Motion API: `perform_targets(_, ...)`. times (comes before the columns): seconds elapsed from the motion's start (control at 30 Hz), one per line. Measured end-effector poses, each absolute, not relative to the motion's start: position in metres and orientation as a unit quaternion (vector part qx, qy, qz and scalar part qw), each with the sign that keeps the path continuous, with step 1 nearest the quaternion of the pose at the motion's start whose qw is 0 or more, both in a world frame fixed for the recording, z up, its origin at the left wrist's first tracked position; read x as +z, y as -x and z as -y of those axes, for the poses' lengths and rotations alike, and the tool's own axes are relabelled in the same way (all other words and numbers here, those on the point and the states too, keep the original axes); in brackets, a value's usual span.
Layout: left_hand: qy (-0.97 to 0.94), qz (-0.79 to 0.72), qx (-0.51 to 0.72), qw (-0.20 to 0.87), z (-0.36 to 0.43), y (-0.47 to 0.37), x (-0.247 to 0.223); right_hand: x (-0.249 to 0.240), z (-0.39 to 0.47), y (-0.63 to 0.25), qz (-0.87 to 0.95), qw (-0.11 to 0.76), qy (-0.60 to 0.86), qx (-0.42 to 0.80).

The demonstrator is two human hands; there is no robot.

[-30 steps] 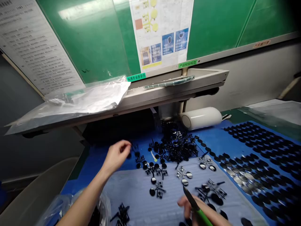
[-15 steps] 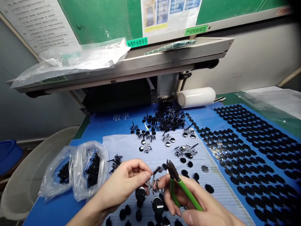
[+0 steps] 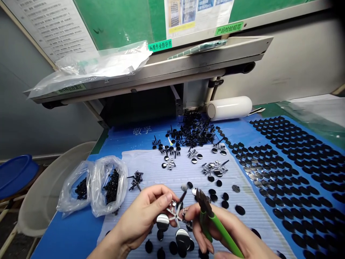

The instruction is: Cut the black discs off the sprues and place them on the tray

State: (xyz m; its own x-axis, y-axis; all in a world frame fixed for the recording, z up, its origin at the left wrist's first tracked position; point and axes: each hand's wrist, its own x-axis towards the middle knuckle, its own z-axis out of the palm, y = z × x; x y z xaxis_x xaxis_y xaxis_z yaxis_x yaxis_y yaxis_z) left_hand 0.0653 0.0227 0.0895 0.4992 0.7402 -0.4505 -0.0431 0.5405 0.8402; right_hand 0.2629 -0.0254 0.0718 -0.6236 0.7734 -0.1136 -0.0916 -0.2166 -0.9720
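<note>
My left hand (image 3: pixel 144 214) pinches a small black plastic sprue (image 3: pixel 176 217) between thumb and fingers. Its thin arms spread from a centre, a dark stem points up, and glossy black round discs (image 3: pixel 162 222) hang at its lower side. My right hand (image 3: pixel 233 225) is wrapped round green-handled side cutters (image 3: pixel 221 230), their dark jaws pointing up and away from the sprue. The index fingertip of that hand touches the sprue's right side. Beneath both hands, loose black discs (image 3: pixel 148 246) lie scattered on a white foam sheet (image 3: pixel 140 162).
Behind the hands lies a heap of black sprues (image 3: pixel 195 129). Rows of black discs (image 3: pixel 299 158) cover the blue mat at right. Two clear bags (image 3: pixel 122 187) with black pieces stand at left, near a large pale tub (image 3: pixel 29 212). A white roll (image 3: pixel 230 108) lies below the shelf (image 3: pixel 172 73).
The view has shifted slightly, so the bench appears farther right. The sprue has turned a little between my fingers and shows its arms more clearly. Both hands keep their holds.
</note>
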Motion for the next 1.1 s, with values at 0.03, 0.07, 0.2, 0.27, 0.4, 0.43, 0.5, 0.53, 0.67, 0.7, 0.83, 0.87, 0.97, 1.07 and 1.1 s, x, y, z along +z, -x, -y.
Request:
perform_targets(0.03, -0.399, -0.430, 0.259, 0.768, -0.022, -0.065, 0.089, 0.072, 0.025, -0.263, 0.546, 0.302, 0.302, 0.721)
perform_targets(0.07, -0.395, -0.431, 0.261, 0.768, -0.022, -0.065, 0.088, 0.073, 0.024, -0.264, 0.543, 0.300, 0.292, 0.727)
perform_targets(0.2, -0.399, -0.441, 0.262, 0.760, -0.020, -0.065, 0.088, 0.076, 0.027, -0.262, 0.525, 0.312, 0.315, 0.727)
perform_targets(0.27, -0.397, -0.449, 0.253, 0.760, -0.020, -0.064, 0.088, 0.077, 0.030, -0.259, 0.514, 0.326, 0.336, 0.719)
perform_targets(0.4, -0.406, -0.453, 0.259, 0.751, -0.017, -0.063, 0.086, 0.077, 0.031, -0.258, 0.519, 0.344, 0.335, 0.707)
perform_targets(0.43, -0.409, -0.454, 0.263, 0.747, -0.017, -0.063, 0.085, 0.076, 0.030, -0.258, 0.530, 0.338, 0.326, 0.706)
perform_targets(0.5, -0.411, -0.457, 0.264, 0.743, -0.016, -0.062, 0.084, 0.076, 0.027, -0.260, 0.560, 0.308, 0.301, 0.708)
perform_targets(0.53, -0.410, -0.458, 0.264, 0.743, -0.016, -0.062, 0.084, 0.076, 0.025, -0.261, 0.572, 0.295, 0.294, 0.706)
perform_targets(0.67, -0.403, -0.461, 0.268, 0.744, -0.016, -0.062, 0.084, 0.074, 0.025, -0.260, 0.580, 0.309, 0.322, 0.682)
perform_targets(0.7, -0.399, -0.460, 0.272, 0.745, -0.016, -0.062, 0.085, 0.074, 0.026, -0.260, 0.576, 0.309, 0.326, 0.683)
perform_targets(0.83, -0.371, -0.449, 0.290, 0.759, -0.015, -0.063, 0.084, 0.073, 0.026, -0.258, 0.557, 0.288, 0.329, 0.706)
perform_targets(0.87, -0.364, -0.447, 0.293, 0.762, -0.015, -0.063, 0.084, 0.074, 0.026, -0.258, 0.555, 0.287, 0.332, 0.707)
perform_targets(0.97, -0.351, -0.444, 0.298, 0.769, -0.014, -0.063, 0.082, 0.077, 0.023, -0.257, 0.553, 0.285, 0.338, 0.706)
perform_targets(1.07, -0.339, -0.441, 0.301, 0.775, -0.012, -0.062, 0.079, 0.079, 0.020, -0.257, 0.547, 0.266, 0.340, 0.718)
perform_targets(1.1, -0.336, -0.440, 0.302, 0.776, -0.011, -0.061, 0.079, 0.079, 0.020, -0.257, 0.544, 0.262, 0.341, 0.720)
